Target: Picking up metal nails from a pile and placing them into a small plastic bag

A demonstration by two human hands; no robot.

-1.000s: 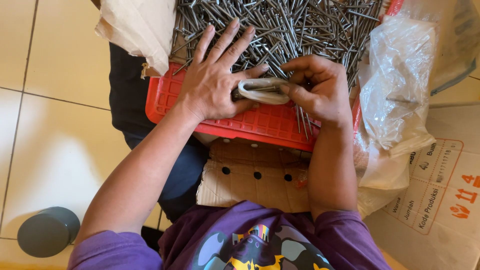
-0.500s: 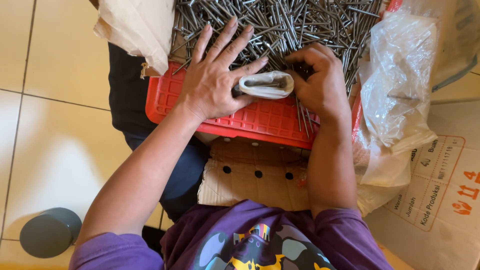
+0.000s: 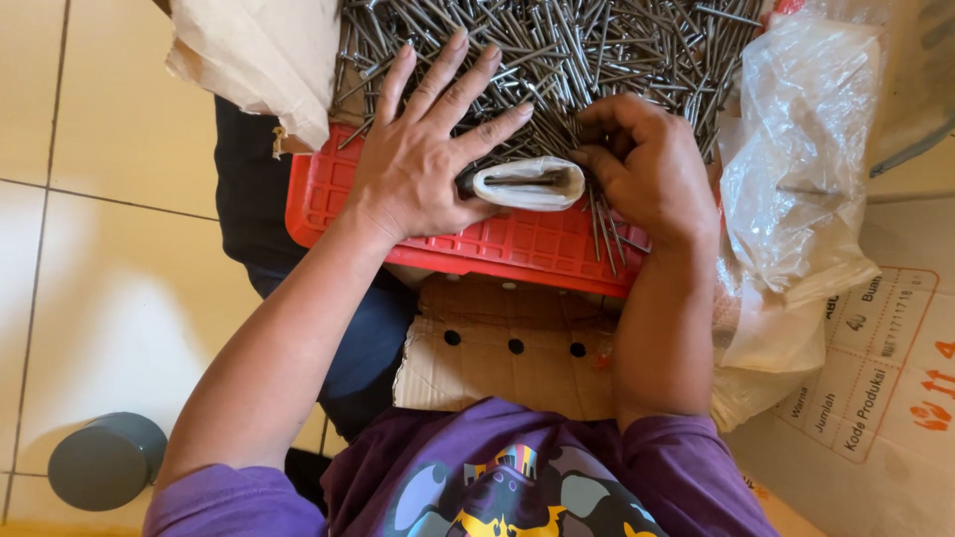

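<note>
A red plastic crate rests on my lap, heaped with a pile of long steel nails. My left hand lies flat with fingers spread on the nails, its thumb pinning the end of a small white plastic bag that lies on its side with nails showing in its mouth. My right hand is curled at the bag's open end, fingers closed around a bunch of nails.
A beige paper sack hangs over the crate's left corner. Clear plastic sheeting and a printed cardboard box lie to the right. Brown cardboard with holes sits under the crate. A grey round object stands on the tiled floor.
My right hand has moved from under the bag up to its open end and curled into the nails. The bag has shifted slightly and lies flatter under my left thumb.
</note>
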